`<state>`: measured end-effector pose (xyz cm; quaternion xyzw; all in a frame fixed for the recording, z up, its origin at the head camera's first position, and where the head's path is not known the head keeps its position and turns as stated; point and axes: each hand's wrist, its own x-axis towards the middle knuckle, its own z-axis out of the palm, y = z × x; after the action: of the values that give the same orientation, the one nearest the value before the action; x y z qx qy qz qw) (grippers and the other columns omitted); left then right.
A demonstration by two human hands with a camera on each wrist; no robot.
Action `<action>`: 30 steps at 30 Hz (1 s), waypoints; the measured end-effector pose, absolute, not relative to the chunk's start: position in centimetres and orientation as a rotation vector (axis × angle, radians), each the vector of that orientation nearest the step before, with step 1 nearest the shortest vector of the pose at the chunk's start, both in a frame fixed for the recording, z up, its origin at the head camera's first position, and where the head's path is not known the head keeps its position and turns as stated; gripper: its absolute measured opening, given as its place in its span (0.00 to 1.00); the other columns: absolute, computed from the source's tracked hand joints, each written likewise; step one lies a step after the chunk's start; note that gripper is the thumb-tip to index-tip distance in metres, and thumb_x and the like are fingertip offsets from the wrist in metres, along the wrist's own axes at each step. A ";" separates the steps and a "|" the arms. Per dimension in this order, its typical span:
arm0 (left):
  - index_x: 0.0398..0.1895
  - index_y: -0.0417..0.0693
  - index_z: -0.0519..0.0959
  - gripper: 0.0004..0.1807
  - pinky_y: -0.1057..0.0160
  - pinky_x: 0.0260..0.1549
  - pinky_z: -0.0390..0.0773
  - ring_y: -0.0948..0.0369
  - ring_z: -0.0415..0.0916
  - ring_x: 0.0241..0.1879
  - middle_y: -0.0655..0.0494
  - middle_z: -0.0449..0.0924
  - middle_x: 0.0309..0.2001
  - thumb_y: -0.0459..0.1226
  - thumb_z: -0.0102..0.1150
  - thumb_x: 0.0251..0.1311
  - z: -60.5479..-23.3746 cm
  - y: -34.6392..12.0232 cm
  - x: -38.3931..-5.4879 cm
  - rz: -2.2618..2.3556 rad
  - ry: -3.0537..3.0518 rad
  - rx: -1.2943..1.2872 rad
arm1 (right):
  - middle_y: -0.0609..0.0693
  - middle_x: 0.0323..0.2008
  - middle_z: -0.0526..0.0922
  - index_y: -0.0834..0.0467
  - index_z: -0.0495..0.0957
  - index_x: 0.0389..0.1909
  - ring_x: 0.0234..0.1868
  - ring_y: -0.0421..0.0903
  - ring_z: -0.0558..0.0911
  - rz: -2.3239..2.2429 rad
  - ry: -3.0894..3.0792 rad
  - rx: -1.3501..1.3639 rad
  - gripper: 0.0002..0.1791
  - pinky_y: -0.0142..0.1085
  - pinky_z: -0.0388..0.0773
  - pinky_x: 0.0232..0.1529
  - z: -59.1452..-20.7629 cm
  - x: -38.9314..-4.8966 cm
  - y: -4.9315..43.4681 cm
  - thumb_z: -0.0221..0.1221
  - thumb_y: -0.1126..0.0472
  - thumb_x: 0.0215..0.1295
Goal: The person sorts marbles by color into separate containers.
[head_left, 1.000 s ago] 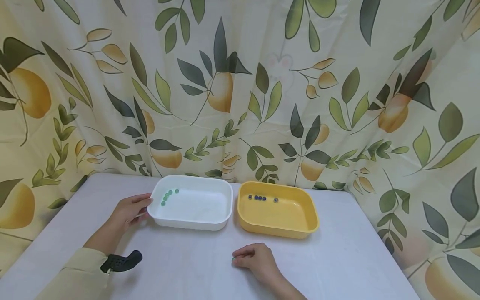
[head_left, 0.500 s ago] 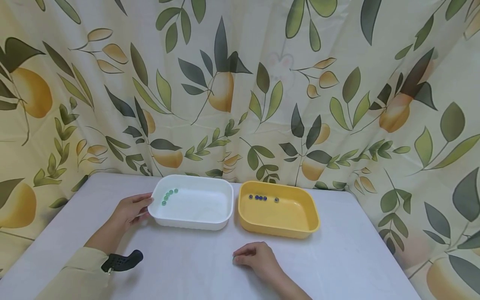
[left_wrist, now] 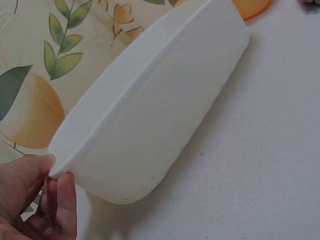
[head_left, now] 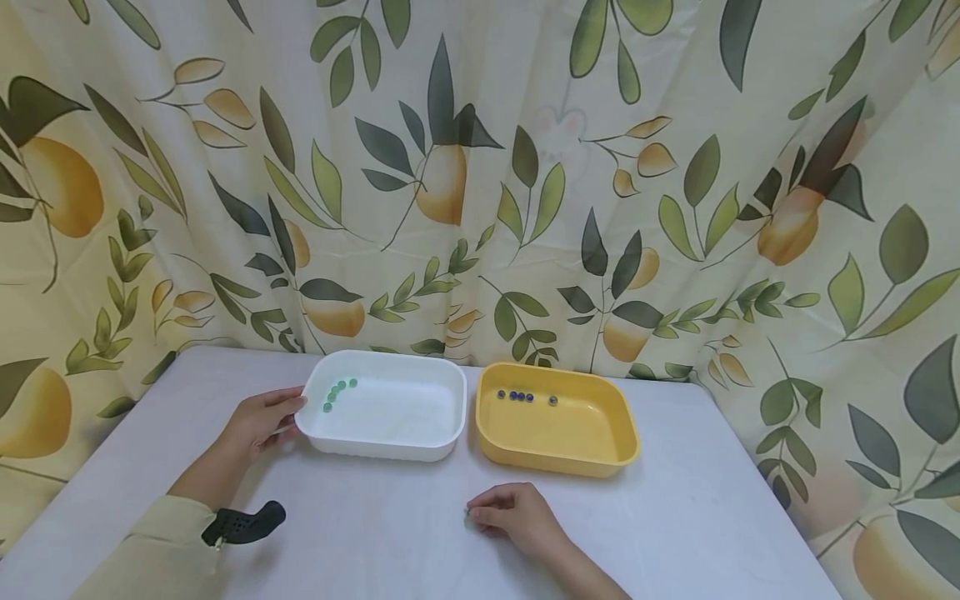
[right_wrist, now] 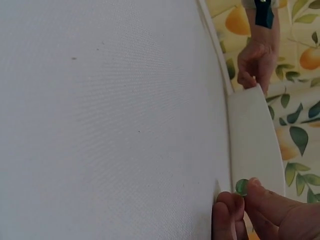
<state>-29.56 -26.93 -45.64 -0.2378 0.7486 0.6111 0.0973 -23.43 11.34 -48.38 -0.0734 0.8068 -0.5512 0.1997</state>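
Observation:
My left hand (head_left: 258, 421) pinches the left rim of a white plastic tub (head_left: 382, 448). The left wrist view shows the thumb above that rim and curled fingers below it. Several green marbles (head_left: 332, 397) lie inside, near the tub's left end. My right hand (head_left: 519, 518) is held in front of the two tubs, apart from both. Between its thumb and fingertips it pinches a green glass marble (right_wrist: 241, 187), mostly hidden in the head view but plain in the right wrist view.
A yellow tub (head_left: 555, 460) stands just right of the white one, with several dark blue marbles (head_left: 521, 397) along its far side. Both tubs rest on a white-covered table (head_left: 360, 533). Behind it hangs a fruit-and-leaf patterned curtain (head_left: 480, 183). A black strap (head_left: 243, 523) circles my left wrist.
My right hand's fingers have shifted very slightly around the marble, and less green shows in the head view. The left hand and both tubs hold still.

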 end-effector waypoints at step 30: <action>0.70 0.41 0.66 0.30 0.68 0.39 0.83 0.61 0.76 0.41 0.38 0.70 0.63 0.43 0.57 0.69 -45.7 -26.8 -29.4 1.815 2.221 -0.703 | 0.60 0.38 0.88 0.75 0.78 0.49 0.38 0.47 0.88 -1.796 1.930 -0.029 0.16 0.38 0.85 0.43 -48.7 -23.5 11.1 0.60 0.69 0.66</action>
<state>-29.43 -26.80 -45.66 -0.2371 0.7488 0.6118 0.0942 -23.54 11.12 -48.72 -0.0105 0.7088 -0.6596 0.2499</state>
